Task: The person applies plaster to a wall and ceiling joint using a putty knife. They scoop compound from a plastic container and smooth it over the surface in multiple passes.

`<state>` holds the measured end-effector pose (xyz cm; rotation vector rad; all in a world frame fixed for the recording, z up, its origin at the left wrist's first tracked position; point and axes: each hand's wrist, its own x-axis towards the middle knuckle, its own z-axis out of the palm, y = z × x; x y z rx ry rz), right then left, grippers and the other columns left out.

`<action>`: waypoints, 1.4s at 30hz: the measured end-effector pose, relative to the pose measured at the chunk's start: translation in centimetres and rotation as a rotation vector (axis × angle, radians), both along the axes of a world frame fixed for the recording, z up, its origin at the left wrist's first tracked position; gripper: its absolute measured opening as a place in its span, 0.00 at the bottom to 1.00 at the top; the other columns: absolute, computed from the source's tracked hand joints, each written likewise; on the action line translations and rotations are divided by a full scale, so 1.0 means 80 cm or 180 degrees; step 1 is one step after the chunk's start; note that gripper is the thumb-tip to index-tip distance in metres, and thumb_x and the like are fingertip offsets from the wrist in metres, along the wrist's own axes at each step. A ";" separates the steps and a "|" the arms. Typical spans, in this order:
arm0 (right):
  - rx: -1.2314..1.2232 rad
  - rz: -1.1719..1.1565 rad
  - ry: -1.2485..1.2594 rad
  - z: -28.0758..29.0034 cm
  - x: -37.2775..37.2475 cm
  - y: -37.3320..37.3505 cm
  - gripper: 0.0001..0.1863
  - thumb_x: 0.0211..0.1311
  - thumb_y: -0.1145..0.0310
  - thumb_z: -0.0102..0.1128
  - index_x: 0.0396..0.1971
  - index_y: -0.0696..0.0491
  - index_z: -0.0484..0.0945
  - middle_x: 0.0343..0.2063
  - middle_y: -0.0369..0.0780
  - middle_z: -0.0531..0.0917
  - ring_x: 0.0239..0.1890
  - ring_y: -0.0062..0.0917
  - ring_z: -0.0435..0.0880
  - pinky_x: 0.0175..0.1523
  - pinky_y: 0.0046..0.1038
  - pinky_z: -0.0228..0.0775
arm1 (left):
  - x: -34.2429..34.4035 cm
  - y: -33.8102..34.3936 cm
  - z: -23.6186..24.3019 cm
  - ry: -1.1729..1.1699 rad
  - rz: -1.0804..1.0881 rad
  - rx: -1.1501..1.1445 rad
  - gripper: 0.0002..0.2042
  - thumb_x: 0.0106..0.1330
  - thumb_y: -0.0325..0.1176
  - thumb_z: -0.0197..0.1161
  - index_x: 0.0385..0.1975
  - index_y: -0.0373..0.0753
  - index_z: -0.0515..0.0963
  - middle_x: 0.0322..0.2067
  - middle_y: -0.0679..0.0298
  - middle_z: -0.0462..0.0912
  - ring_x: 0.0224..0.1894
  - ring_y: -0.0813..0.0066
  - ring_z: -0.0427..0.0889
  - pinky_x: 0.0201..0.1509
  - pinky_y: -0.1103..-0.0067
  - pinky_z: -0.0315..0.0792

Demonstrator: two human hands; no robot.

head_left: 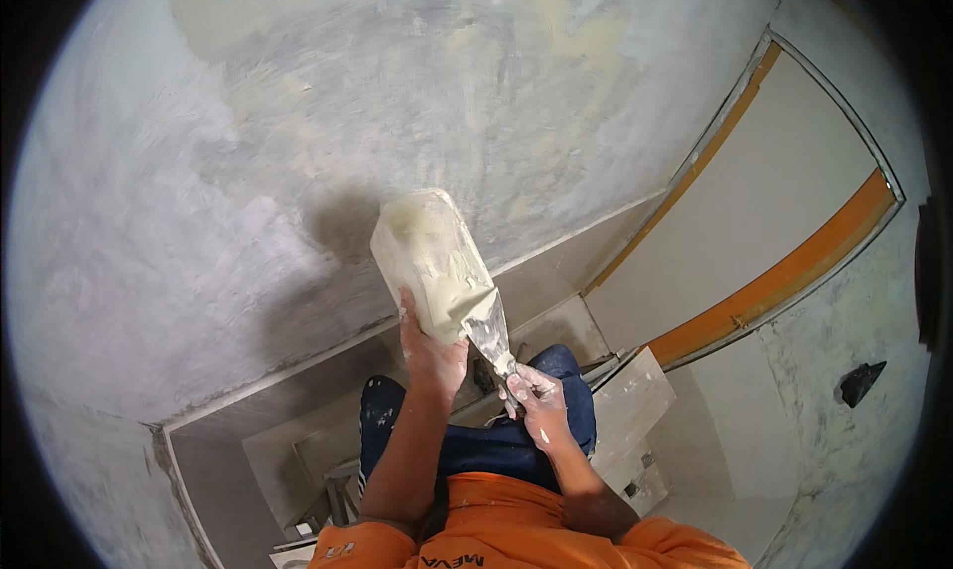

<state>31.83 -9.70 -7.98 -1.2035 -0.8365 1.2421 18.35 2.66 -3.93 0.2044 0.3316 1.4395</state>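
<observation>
In my left hand [437, 362] I hold a long, pale mud pan [407, 256] from its near end, thumb along its side and fingers beneath. Cream-coloured filler [447, 276] coats the inside and lies thickest toward the near end. My right hand [539, 398] is closed around the handle of a putty knife [488, 333]. The knife's wide metal blade, smeared with filler, rests at the pan's near right corner. White smears mark the fingers of my right hand.
A grey, patchily plastered wall [397, 92] rises in front of me. To the right is a white door panel [754, 182] in an orange-brown frame [794, 261]. A dark fitting [862, 382] sticks out of the right wall. Boards [635, 400] lie below, beside my knees.
</observation>
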 end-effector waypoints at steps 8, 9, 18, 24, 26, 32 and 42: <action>0.0043 -0.0431 -0.0120 -0.009 0.042 -0.022 0.08 0.71 0.70 0.60 0.44 0.56 0.75 0.26 0.32 0.77 0.20 0.12 0.70 0.25 0.16 0.60 | -0.022 0.008 0.003 -0.0088 0.0134 0.0206 0.30 0.77 0.56 0.47 0.71 0.43 0.59 0.67 0.57 0.68 0.66 0.54 0.71 0.66 0.50 0.69; 0.0006 -0.0519 -0.0003 0.023 0.029 -0.018 0.09 0.71 0.70 0.59 0.46 0.55 0.72 0.29 0.34 0.77 0.21 0.13 0.70 0.25 0.17 0.62 | -0.025 0.007 0.001 -0.0059 0.0137 0.0230 0.31 0.77 0.56 0.47 0.71 0.43 0.58 0.67 0.58 0.68 0.67 0.55 0.70 0.67 0.51 0.69; 0.0664 -0.0439 -0.1807 0.051 -0.035 0.022 0.18 0.75 0.64 0.54 0.52 0.65 0.77 0.44 0.40 0.82 0.50 0.27 0.78 0.60 0.26 0.66 | 0.007 0.000 -0.024 0.0184 0.0264 -0.0073 0.33 0.74 0.60 0.50 0.70 0.44 0.59 0.63 0.61 0.71 0.63 0.60 0.74 0.63 0.57 0.72; 0.1049 -0.0517 -0.2103 -0.050 -0.001 0.029 0.14 0.67 0.72 0.60 0.48 0.66 0.78 0.35 0.40 0.76 0.35 0.24 0.71 0.44 0.23 0.67 | 0.004 -0.007 0.004 0.0034 0.0340 0.0052 0.34 0.74 0.60 0.50 0.72 0.44 0.57 0.66 0.62 0.68 0.66 0.64 0.70 0.69 0.62 0.67; 0.1111 -0.0323 -0.2246 -0.069 0.022 0.022 0.15 0.66 0.72 0.60 0.47 0.66 0.78 0.35 0.43 0.76 0.34 0.28 0.73 0.43 0.26 0.68 | -0.004 -0.006 0.006 0.0005 0.0363 0.0117 0.34 0.75 0.59 0.48 0.72 0.44 0.56 0.67 0.63 0.67 0.67 0.65 0.69 0.71 0.64 0.64; 0.0771 -0.0550 -0.2382 0.007 0.042 -0.014 0.19 0.64 0.70 0.63 0.53 0.63 0.78 0.41 0.45 0.83 0.42 0.27 0.81 0.51 0.27 0.72 | -0.020 -0.008 0.004 0.0196 0.0216 0.0207 0.30 0.78 0.58 0.42 0.73 0.47 0.56 0.67 0.66 0.67 0.67 0.66 0.69 0.71 0.67 0.64; 0.1214 -0.0715 -0.3386 0.095 0.072 -0.029 0.23 0.50 0.73 0.73 0.49 0.60 0.80 0.41 0.48 0.83 0.43 0.42 0.84 0.51 0.32 0.75 | -0.033 0.002 -0.013 0.0598 0.0194 0.0561 0.31 0.76 0.60 0.45 0.69 0.43 0.61 0.63 0.64 0.71 0.65 0.69 0.71 0.69 0.68 0.67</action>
